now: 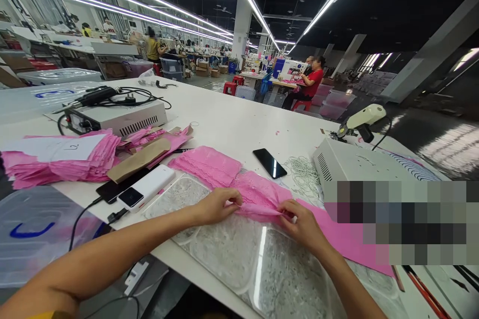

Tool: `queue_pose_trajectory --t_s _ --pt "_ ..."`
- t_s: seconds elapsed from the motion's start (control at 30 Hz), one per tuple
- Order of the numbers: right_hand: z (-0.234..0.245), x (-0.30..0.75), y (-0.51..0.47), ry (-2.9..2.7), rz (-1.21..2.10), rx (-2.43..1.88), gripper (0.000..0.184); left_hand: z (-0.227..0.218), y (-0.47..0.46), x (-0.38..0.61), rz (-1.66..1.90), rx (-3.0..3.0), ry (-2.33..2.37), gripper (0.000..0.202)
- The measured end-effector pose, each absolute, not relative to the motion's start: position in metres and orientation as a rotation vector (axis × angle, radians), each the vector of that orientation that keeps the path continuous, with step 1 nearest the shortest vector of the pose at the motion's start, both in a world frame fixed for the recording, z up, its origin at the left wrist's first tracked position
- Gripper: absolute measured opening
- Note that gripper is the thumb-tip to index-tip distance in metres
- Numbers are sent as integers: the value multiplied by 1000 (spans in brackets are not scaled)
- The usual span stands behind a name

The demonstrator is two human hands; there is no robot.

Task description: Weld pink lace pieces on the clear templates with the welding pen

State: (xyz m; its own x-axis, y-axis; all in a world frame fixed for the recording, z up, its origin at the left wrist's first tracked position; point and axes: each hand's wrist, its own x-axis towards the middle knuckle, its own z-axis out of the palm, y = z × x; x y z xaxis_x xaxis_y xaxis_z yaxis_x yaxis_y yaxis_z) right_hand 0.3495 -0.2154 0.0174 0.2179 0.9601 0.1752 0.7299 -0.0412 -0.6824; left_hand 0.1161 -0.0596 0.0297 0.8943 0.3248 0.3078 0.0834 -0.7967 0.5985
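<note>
Your left hand (pixel 219 205) sits nearer to you than the black phone (pixel 269 163) and to its left. Its fingers and thumb are pinched closed on the near edge of the pink lace piece (pixel 258 192). Your right hand (pixel 304 225) is also nearer to you than the phone, a little to its right, and closed in a pinch on that same edge. The folded edge runs between your two hands.

The lace piece lies on the white table (pixel 232 124), just on your side of the phone, with its far edge near the phone but not touching it. Just left of the phone lies a small stack of pink lace (pixel 205 163). Further left of the phone rests a white power bank (pixel 146 188), and beyond that a large pile of pink pieces (pixel 63 164).

Right of the phone, a heap of white elastic loops (pixel 305 174) lies beside a white machine box (pixel 348 162). Nearer to you than the phone, under your wrists, are clear plastic sheets (pixel 228 246) holding pale lace.
</note>
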Motion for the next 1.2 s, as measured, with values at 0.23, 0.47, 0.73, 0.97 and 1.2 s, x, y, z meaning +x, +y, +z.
queue_pose_trajectory --t_s 0.23,0.47,0.73,0.97,1.2 --pt "29 338 -237 -1500 614 -1843 23 25 -67 106 444 2346 383 8" --pt "38 345 -243 -1205 832 -1816 44 32 -54 116 430 2286 549 17" --pt "17 347 -251 -1237 374 -2049 37 22 -64 115 417 2470 558 22" --pt "19 344 -253 -1213 340 -2111 38 19 -71 92 353 2597 690 17" --pt "13 349 -248 -1222 284 -2184 40 14 -67 101 310 2652 698 5"
